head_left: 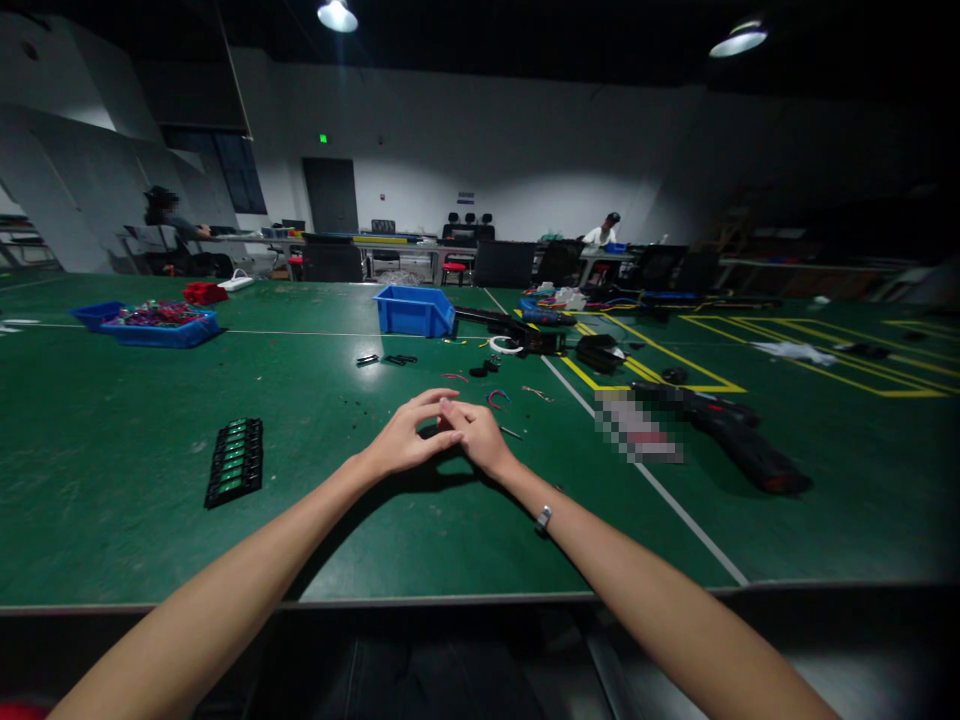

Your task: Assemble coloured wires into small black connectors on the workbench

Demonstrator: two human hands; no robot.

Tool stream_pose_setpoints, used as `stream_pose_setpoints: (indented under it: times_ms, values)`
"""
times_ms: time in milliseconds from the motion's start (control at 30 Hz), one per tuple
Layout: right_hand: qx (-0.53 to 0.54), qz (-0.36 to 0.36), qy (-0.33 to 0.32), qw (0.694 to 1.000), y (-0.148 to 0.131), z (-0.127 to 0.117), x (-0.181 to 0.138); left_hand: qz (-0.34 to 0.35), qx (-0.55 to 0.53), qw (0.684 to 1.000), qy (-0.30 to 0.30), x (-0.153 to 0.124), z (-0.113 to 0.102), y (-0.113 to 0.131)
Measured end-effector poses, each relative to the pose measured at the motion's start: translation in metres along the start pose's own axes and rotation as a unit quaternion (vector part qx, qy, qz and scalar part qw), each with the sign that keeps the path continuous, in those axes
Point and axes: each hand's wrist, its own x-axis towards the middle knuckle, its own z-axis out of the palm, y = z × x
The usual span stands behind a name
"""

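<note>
Both my hands are meeting over the green table (420, 545), the left hand (401, 438) coming in from seven o'clock and the right hand (484, 440) from five. Their fingertips are touching and partly overlapping, the fingers curving around a small gap; whether they are pinching something small I am not able to tell from where I am watching. Closest to that grip, a thin rod (511, 433) is lying at three o'clock, just beside the right hand, which may be covering one end of it. I am seeing a curled red-and-blue wire (495, 400) resting between two and three o'clock, near but apart from the fingers, and pale wires (537, 393) lying past it. A short red wire (455, 377) is sitting at twelve, small black pieces (484, 369) and a white ring (505, 345) at one. Farther out, black strips (400, 359) are lying between ten and eleven, and a blue bin (416, 313) is standing at eleven. A black tray of green boards (234, 462) is resting between eight and nine, well apart from the left hand. Far off at three, a black pistol-shaped tool (739, 440) is lying on its side.
</note>
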Motion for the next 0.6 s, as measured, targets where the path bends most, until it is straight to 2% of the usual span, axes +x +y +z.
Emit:
stream_pose_setpoints:
  times_ms: [133,333,600]
  values:
    - [0.044,0.023,0.05,0.997,0.0,-0.007,0.004,0.022,0.002,1.0,-0.014,0.001,-0.001,0.004]
    - [0.006,0.005,0.034,0.999,-0.007,-0.006,0.0,0.004,0.022,1.0,-0.022,-0.001,-0.002,0.001]
    - [0.053,0.05,0.098,0.993,0.002,-0.002,0.006,0.017,0.03,0.999,-0.031,-0.001,-0.001,0.002]
